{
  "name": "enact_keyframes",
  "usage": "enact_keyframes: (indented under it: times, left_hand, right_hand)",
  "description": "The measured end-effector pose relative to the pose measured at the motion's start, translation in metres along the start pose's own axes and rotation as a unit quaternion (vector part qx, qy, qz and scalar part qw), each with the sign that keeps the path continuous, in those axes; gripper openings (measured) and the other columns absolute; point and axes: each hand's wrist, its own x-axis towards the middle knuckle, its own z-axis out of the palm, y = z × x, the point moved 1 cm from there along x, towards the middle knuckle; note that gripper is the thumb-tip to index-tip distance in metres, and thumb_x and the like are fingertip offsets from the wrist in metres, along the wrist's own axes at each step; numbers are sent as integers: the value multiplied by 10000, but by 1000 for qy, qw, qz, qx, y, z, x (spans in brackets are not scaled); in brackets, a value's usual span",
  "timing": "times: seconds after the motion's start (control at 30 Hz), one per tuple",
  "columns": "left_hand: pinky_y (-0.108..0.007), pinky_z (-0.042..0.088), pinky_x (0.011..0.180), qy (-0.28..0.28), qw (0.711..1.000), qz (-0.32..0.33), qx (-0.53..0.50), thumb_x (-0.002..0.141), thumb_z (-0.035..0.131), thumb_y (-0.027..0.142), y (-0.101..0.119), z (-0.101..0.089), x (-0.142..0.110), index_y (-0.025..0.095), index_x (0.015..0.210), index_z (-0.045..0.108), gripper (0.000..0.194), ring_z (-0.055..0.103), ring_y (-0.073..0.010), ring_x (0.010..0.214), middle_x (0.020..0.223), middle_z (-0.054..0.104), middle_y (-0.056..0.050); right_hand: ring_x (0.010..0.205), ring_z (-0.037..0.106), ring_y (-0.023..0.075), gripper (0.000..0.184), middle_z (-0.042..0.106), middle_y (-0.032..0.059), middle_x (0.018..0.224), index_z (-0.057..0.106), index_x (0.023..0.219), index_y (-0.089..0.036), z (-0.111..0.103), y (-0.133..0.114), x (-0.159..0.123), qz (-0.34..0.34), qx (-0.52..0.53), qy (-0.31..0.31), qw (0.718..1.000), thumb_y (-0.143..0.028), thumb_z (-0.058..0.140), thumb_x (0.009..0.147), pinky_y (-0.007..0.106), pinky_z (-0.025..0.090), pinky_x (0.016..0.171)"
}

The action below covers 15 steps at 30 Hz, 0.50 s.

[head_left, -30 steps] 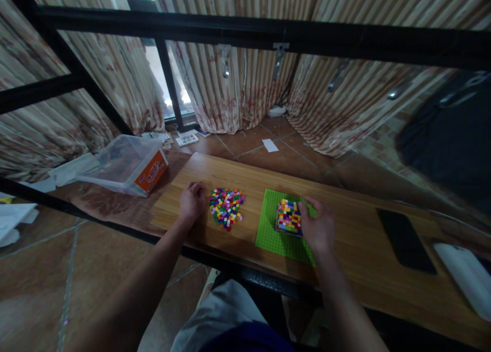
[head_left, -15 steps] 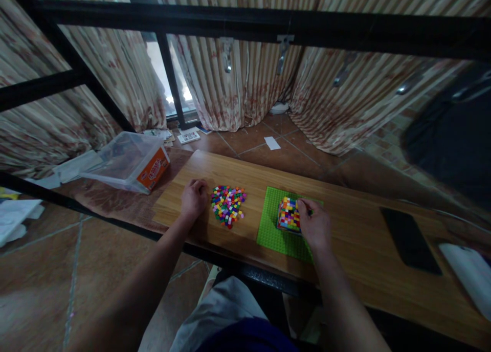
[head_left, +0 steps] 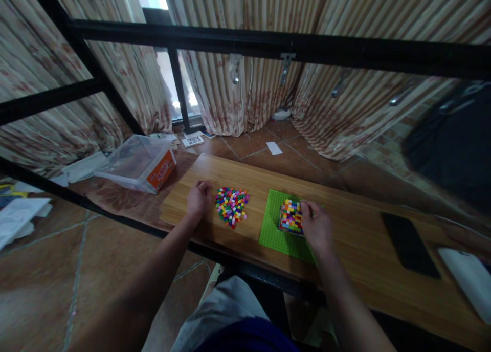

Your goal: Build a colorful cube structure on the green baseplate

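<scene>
My right hand (head_left: 317, 224) is at the right side of the block build (head_left: 291, 216), thumb and fingers drawn narrow beside its far right part; I cannot tell whether I pinch a brick between them. The build sits on the green baseplate (head_left: 270, 229), right of the middle of what I see of the wooden table (head_left: 238, 170). Its studded top, a patchwork of red, yellow, orange, white and purple, faces up. Its left side runs near to far, leaning a little right at the far end, and its near side runs left to right, slanting slightly nearer toward the right, roughly in line with the baseplate's edges. My hand covers its right end, so I cannot say which way its long axis lies.

My left hand (head_left: 198, 198) is by the far left part of the table, fingers curled in narrow; whether anything is inside them I cannot tell. Just right of it lies the pile of loose bricks (head_left: 231, 206), spread wider at the far end and tapering toward me, apart from the baseplate. Well to the right, a dark flat slab (head_left: 409, 244) points from far left to near right.
</scene>
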Motion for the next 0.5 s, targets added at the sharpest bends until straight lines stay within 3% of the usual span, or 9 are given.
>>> enact_keyframes:
  times: [0.2, 0.33, 0.5]
  left_hand:
    - [-294, 490, 837, 6, 1000, -2, -5, 838, 473, 116, 0, 1, -1, 182, 876, 717, 255, 647, -203, 926, 1001, 695, -87]
    - [-287, 491, 827, 3, 1000, -7, -7, 832, 478, 115, 1, 1, -1, 173, 875, 718, 250, 644, -197, 907, 989, 694, -86]
    - [-288, 491, 841, 2, 1000, -8, -14, 845, 470, 117, 3, -1, -2, 169, 871, 716, 253, 643, -196, 907, 983, 692, -92]
  right_hand:
    - [977, 623, 257, 461, 709, 143, 1004, 694, 1017, -142, -23, -31, -21, -40, 21, 108, 993, -448, 354, 965, 439, 461, 917]
    - [964, 632, 214, 282, 715, 87, 999, 700, 987, -198, -11, -63, -52, -130, 68, 39, 988, -365, 476, 950, 392, 486, 906]
    - [917, 626, 195, 227, 694, 78, 996, 692, 987, -199, 34, -80, -79, -174, 41, -81, 980, -255, 476, 945, 352, 491, 861]
